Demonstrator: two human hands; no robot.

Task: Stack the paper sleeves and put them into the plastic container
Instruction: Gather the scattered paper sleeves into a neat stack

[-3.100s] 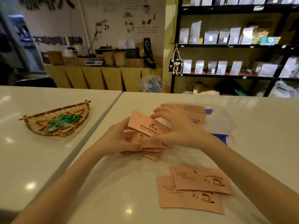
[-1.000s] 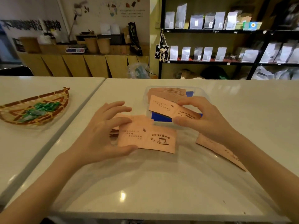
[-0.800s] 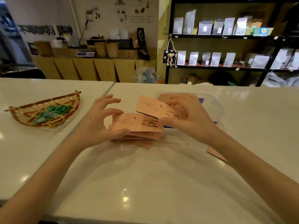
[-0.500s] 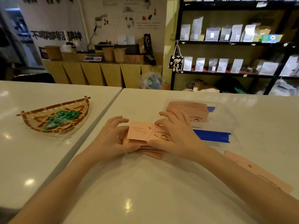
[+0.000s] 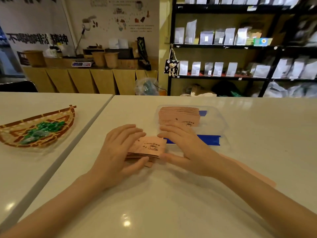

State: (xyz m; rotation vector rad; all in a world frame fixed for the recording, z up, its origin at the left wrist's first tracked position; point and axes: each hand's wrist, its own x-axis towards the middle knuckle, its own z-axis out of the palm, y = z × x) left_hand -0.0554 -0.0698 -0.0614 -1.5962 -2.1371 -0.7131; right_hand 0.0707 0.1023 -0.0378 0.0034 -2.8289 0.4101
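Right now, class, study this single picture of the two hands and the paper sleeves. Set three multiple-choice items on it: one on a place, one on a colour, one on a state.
1. Where does the woven basket lie?
A. on the table left of the hands
B. inside the plastic container
C. on the black shelf

2. What colour are the paper sleeves?
A. green
B. pale pink
C. white

3. What is the state of the plastic container?
A. shut with a lid
B. turned over
C. open, with a row of sleeves inside

Answers:
1 A: the basket sits on the adjoining white table, left of the left hand.
2 B: the stack between the left hand and right hand is pale pink with a coffee-cup print.
3 C: no lid covers it, and sleeves stand inside.
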